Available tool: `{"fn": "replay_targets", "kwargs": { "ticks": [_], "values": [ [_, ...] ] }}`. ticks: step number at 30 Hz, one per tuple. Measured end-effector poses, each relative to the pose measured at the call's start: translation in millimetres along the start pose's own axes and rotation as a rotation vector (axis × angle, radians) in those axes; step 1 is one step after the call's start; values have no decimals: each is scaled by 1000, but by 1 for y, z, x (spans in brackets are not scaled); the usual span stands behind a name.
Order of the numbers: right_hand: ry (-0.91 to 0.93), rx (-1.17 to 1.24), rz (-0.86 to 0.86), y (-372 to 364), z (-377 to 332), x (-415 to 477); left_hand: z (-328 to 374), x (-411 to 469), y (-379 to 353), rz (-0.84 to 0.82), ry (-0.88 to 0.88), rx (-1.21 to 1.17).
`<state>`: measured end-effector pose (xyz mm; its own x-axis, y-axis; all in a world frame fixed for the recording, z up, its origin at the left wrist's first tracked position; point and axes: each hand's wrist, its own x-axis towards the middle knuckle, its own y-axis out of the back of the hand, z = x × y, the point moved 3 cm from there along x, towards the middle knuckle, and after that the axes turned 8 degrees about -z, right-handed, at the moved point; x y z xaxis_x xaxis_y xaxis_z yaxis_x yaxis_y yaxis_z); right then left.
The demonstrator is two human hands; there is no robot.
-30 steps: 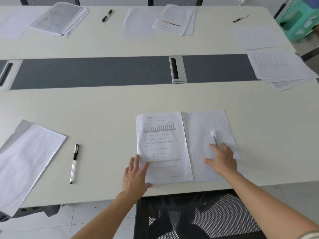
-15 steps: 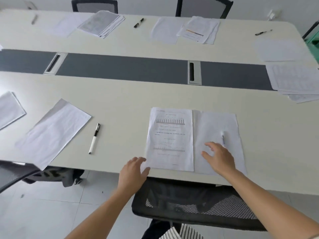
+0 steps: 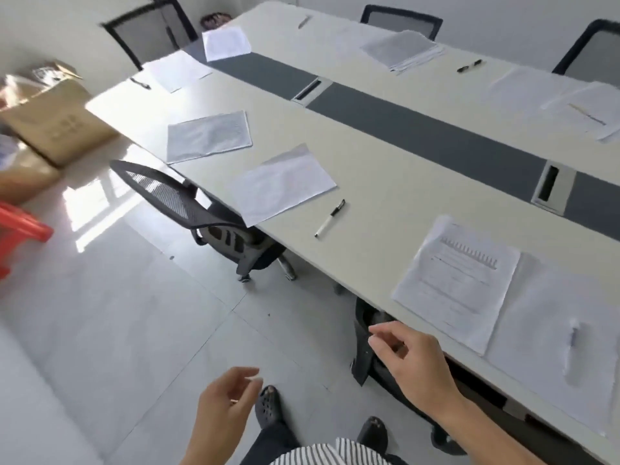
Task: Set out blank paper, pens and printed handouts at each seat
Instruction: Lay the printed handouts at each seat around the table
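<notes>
I see both hands off the table [image 3: 385,182], holding nothing: left hand [image 3: 228,404] and right hand [image 3: 412,360] with fingers loosely curled. The printed handout [image 3: 459,280] lies at the table's near edge beside a blank sheet [image 3: 543,364]. The pen [image 3: 574,337] on that sheet is 1 blurred streak. The sheet runs out of frame at the right.

The printed handout [image 3: 459,280] nearest the camera is smeared by motion, and its lines of text cannot be read. The pen [image 3: 573,337] on the blank sheet [image 3: 536,347] beside it shows only as a pale streak. The desk [image 3: 385,169] runs out past the right edge, which also clips the far stack of papers [image 3: 600,115] and the far chair [image 3: 593,52]. The near chair [image 3: 362,350] is mostly hidden under the desk and behind the right hand [image 3: 412,360]. At the left edge the red stool [image 3: 20,226] and the blurred cardboard boxes [image 3: 57,125] are cut off.
</notes>
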<state>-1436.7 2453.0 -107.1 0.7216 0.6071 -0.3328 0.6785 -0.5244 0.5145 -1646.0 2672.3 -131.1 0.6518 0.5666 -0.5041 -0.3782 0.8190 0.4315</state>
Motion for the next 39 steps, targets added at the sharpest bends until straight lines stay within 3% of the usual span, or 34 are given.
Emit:
{"fn": "replay_targets", "kwargs": {
  "ticks": [6, 12, 17, 27, 35, 39],
  "values": [
    [4, -19, -104, -86, -54, 50, -46, 15, 84, 68, 45, -176],
    [-34, 42, -84, -174, -120, 110, -71, 62, 206, 69, 10, -99],
    [-47, 88, -24, -198, -161, 149, -70, 108, 279, 57, -2, -59],
    [-205, 150, 136, -192, -169, 279, -4, 245, 320, -61, -69, -31],
    [-374, 146, 245, -170, -178, 386, 90, 363, 342, -206, -235, 191],
    [-508, -15, 290, -165, -166, 413, 127, 421, 325, -334, -348, 357]
  ]
}}
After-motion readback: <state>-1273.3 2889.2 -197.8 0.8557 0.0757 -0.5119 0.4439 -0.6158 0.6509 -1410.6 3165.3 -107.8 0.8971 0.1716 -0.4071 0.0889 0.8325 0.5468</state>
